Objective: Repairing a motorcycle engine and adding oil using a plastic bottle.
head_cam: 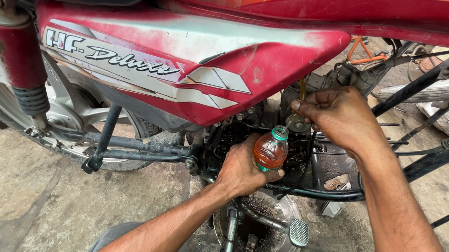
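Note:
My left hand point(240, 168) grips a small clear plastic bottle point(270, 150) holding an orange-red liquid, upright under the engine area of a red motorcycle point(187, 51). My right hand point(339, 115) is just above it, its fingers pinched on a small round metal part point(297, 124) at the end of a thin yellowish hose point(302, 88). That part hangs right over the bottle's open green-ringed neck. The greasy engine block point(234, 137) lies behind both hands.
Below my hands stands a round metal pan point(259, 232) of dark oily residue, with a kick lever and foot pedal point(298, 232) over it. The rear wheel point(79, 117) and red shock absorber point(20, 67) are at left. Black frame tubes point(424, 86) cross at right above wet concrete floor point(33, 197).

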